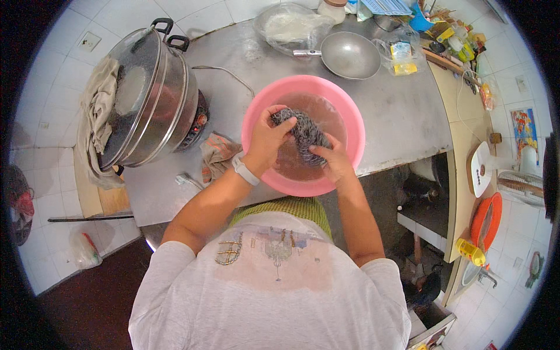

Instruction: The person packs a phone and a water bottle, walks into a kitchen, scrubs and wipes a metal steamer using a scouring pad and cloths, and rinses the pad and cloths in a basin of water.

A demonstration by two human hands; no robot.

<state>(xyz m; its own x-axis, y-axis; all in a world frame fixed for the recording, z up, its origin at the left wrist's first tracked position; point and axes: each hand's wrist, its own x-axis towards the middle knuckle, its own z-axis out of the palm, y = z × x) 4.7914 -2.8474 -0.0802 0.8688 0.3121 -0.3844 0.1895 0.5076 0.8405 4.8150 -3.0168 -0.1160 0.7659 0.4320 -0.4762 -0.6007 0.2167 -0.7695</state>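
A dark grey, mottled knitted cloth item (pixel 303 133) is stretched between my two hands, over a pink plastic basin (pixel 355 131) that holds cloudy brownish water (pixel 288 164). My left hand (pixel 272 131) grips its upper left end, thumb on top. The lower right end is pinched between thumb and fingers of my right hand (pixel 333 158). The basin stands at the front edge of a metal worktop. A crumpled brown cloth with orange stripes (pixel 218 155) lies just left of the basin.
A large steamer pot (pixel 151 96) with a beige cloth (pixel 98 105) stands on the left. Behind the basin are a metal frying pan (pixel 351 55) and a plastic-covered bowl (pixel 293 28). An orange basin (pixel 487 223) and a yellow bottle (pixel 470 251) are at the right.
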